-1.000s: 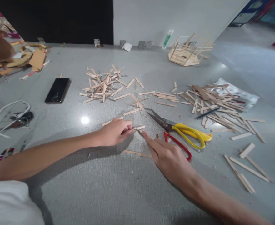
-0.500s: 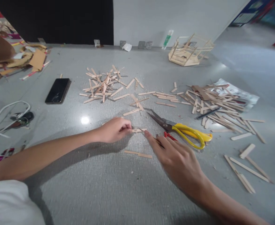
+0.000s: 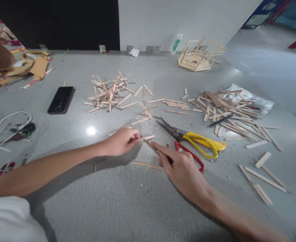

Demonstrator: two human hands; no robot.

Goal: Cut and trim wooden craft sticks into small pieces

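Observation:
My left hand (image 3: 121, 141) rests on the grey table and pinches one end of a short wooden stick (image 3: 148, 137) lying flat. My right hand (image 3: 179, 168) is closed around a thin dark tool, likely a pencil (image 3: 154, 148), whose tip touches the table beside that stick. Just to the right lie scissors (image 3: 188, 137) with one yellow and one red handle, blades pointing up-left. Another thin stick piece (image 3: 148, 165) lies below the hands.
A heap of short stick pieces (image 3: 110, 92) sits beyond the hands, and long sticks (image 3: 233, 112) are piled on a plastic bag at right. A black phone (image 3: 61, 99) lies at left, a stick frame model (image 3: 199, 55) at the back, cardboard scraps (image 3: 16, 67) far left.
My right hand lifted and blurred for a moment, then came back down with the tool tip at the stick. The left hand stayed on the stick.

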